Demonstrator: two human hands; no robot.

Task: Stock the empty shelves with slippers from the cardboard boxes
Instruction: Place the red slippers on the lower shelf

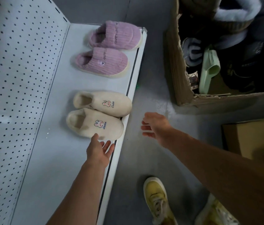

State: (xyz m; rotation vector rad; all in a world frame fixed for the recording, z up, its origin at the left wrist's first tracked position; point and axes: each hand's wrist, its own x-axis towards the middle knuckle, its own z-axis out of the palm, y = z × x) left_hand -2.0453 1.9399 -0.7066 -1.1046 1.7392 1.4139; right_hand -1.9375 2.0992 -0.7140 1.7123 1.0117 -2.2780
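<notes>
Over shelf (50, 143), left hand (98, 151) seemingly touches cream slipper (95, 124), fingers straight.

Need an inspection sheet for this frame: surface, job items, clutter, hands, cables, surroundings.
Surface: white shelf with pegboard back, near part bare.
Job's things: pink slipper pair and cream bunny slipper pair side by side on the shelf, toes at the front edge; cardboard box on the floor holds more slippers, one a green slide.
Clutter: nothing seen.
Hands: left hand open, fingertips at the nearer cream slipper; right hand open over the floor, holding nothing.
Cables: nothing seen.
Surroundings: grey floor, second box, the person's yellow shoes.
</notes>
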